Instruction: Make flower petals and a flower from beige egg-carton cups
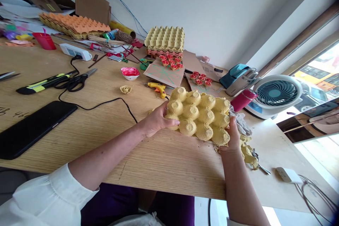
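A yellow egg tray [201,113], bumps facing up, is held just above the wooden table [106,127]. My left hand [156,120] grips its near left edge, fingers curled round the rim. At the tray's right end my right hand [233,136] holds the corner. Torn yellow tray scraps [247,150] lie just right of that hand, beside a grey cloth [241,122].
A yellow glue gun [159,88], a small paper rose [125,89], a bowl of red paint [130,72], scissors [76,81], a black phone [31,127] and a cable lie on the table. Stacked egg trays [164,40], red paper roses [172,63], a fan [275,95] and a red bottle [243,99] stand behind.
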Demonstrator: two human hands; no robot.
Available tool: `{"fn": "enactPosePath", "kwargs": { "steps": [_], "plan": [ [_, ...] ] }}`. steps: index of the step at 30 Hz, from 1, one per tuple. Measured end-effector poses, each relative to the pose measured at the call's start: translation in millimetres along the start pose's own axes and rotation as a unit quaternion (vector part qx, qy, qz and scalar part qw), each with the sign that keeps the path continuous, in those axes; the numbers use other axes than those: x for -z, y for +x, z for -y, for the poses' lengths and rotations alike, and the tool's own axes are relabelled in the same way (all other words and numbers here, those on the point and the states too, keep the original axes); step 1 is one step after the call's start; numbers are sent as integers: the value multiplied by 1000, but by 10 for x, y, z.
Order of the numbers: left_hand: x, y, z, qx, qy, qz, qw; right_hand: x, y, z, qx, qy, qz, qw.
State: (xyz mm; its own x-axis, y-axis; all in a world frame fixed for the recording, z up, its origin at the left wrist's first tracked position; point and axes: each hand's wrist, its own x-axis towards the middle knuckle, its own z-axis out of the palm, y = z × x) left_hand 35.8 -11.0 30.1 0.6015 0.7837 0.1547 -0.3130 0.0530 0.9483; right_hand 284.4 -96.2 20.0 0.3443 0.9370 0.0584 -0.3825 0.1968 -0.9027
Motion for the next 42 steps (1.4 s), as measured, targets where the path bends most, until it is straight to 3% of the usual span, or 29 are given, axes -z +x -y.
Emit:
{"fn": "enactPosePath", "kwargs": {
  "steps": [8,13,17,22,24,42],
  "plan": [
    [-13,-35,-36,13,-14,26,999,-34,-10,11,-3,1,-37,999],
    [2,-28,-14,35,-39,12,999,-39,-30,-6,4,-18,-49,999],
    [20,25,48,11,-41,-70,997,8,-38,-102,0,-38,-28,999],
    [37,52,110,-49,87,-230,968,21,-42,-209,-45,-52,43,997],
    [41,48,114,-60,112,-256,958,-7,-49,-213,-61,-48,58,995],
    [-10,45,31,7,5,-227,974,-182,-144,-158,-32,16,29,999]
  ]
}}
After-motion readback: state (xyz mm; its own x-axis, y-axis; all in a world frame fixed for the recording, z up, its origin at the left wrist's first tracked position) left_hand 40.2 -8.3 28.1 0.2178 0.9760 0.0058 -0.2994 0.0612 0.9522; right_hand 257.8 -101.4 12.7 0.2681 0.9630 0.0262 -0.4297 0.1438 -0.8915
